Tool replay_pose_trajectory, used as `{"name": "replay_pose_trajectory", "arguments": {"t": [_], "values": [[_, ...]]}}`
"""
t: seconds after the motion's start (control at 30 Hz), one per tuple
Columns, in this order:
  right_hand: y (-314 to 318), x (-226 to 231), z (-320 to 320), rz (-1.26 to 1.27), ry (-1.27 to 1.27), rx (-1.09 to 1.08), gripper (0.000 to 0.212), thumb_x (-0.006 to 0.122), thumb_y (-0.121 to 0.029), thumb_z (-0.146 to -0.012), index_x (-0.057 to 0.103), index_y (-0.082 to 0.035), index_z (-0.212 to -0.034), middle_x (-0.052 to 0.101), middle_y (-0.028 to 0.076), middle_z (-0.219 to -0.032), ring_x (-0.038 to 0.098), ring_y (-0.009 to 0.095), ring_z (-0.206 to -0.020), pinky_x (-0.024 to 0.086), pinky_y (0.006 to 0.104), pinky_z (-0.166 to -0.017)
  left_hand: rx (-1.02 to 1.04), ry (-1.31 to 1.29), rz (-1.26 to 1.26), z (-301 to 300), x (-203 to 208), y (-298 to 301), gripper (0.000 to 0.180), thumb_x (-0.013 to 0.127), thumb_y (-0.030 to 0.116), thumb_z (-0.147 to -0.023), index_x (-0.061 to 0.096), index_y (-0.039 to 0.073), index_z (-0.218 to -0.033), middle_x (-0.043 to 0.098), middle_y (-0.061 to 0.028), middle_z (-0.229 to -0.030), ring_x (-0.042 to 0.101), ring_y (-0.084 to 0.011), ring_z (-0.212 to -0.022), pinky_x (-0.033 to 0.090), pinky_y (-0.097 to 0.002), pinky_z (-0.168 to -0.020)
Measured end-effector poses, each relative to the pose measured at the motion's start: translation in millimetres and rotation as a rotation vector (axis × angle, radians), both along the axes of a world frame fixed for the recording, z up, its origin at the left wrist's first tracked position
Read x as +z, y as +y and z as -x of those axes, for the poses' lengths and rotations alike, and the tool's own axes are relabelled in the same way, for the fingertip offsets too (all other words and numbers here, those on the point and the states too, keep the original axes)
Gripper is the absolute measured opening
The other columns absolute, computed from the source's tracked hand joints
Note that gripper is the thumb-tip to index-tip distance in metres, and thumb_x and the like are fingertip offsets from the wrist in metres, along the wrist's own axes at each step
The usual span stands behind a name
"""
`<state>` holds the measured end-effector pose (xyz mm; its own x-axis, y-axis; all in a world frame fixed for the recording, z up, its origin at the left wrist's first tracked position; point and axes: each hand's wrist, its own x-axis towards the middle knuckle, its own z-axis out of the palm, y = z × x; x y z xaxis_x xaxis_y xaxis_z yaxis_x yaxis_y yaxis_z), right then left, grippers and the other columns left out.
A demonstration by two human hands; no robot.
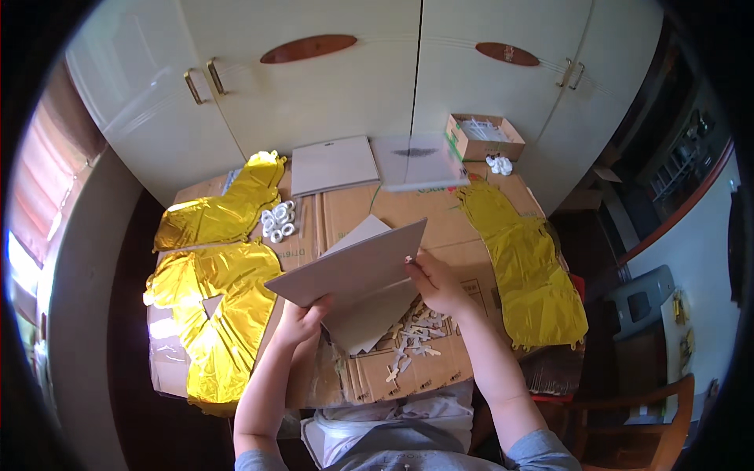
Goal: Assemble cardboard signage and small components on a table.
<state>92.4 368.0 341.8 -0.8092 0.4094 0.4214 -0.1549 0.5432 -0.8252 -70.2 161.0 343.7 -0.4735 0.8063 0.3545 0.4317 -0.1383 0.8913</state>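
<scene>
A flat grey board [349,263] is held up at a slant above the middle of the table. My left hand [305,320] grips its lower left edge, thumb on top. At its right end, my right hand [434,284] pinches the edge, and a tiny pale bit shows by the thumb. Under it lie more grey boards [369,318], partly covered by the held one. Beside them, below my right hand, spreads a loose pile of small pale strips [412,337].
Gold foil balloons, flat, lie at left [220,314], far left [224,212] and right [526,275]. White ribbon rolls [278,220] sit near the left ones. At the back are a grey board stack [334,165], clear plastic sleeves [420,161] and a carton [485,149] of white sticks.
</scene>
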Motion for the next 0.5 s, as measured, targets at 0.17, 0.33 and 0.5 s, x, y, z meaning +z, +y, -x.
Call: {"name": "replay_pose_trajectory", "arguments": {"t": [0.17,0.33,0.5], "values": [[8.8,9.9,-7.6,0.273,0.148,-0.007,0.015,0.044,-0.007,-0.087,0.050,-0.004,-0.100,0.049,0.002,-0.070,0.044,0.007,-0.065,0.036,0.0214,-0.059,-0.037,0.269,0.101,1.9,45.9,0.1,0.014,0.054,0.004,-0.077,0.058,-0.001,-0.090,0.057,-0.0044,-0.074,0.052,-0.0111,-0.065,0.042,-0.0247,-0.061],[14.0,9.5,-3.4,0.464,0.293,-0.148,0.031,0.045,-0.008,-0.086,0.043,-0.003,-0.116,0.054,0.004,-0.086,0.047,0.005,-0.070,0.040,0.0174,-0.063,0.065,-0.231,0.149,12.2,74.1,9.1,0.015,0.055,0.009,-0.080,0.058,-0.004,-0.087,0.059,-0.0045,-0.066,0.053,-0.0088,-0.051,0.042,-0.0206,-0.049],[34.3,0.3,-3.6,0.569,0.427,-0.393,0.033,0.048,-0.015,-0.085,0.041,-0.003,-0.116,0.051,0.008,-0.104,0.052,0.011,-0.081,0.043,0.0227,-0.069,0.323,-0.692,-0.231,69.9,81.1,67.5,0.012,0.052,0.002,-0.080,0.049,-0.002,-0.070,0.053,-0.0087,-0.071,0.057,-0.0148,-0.066,0.050,-0.0234,-0.059]]}}
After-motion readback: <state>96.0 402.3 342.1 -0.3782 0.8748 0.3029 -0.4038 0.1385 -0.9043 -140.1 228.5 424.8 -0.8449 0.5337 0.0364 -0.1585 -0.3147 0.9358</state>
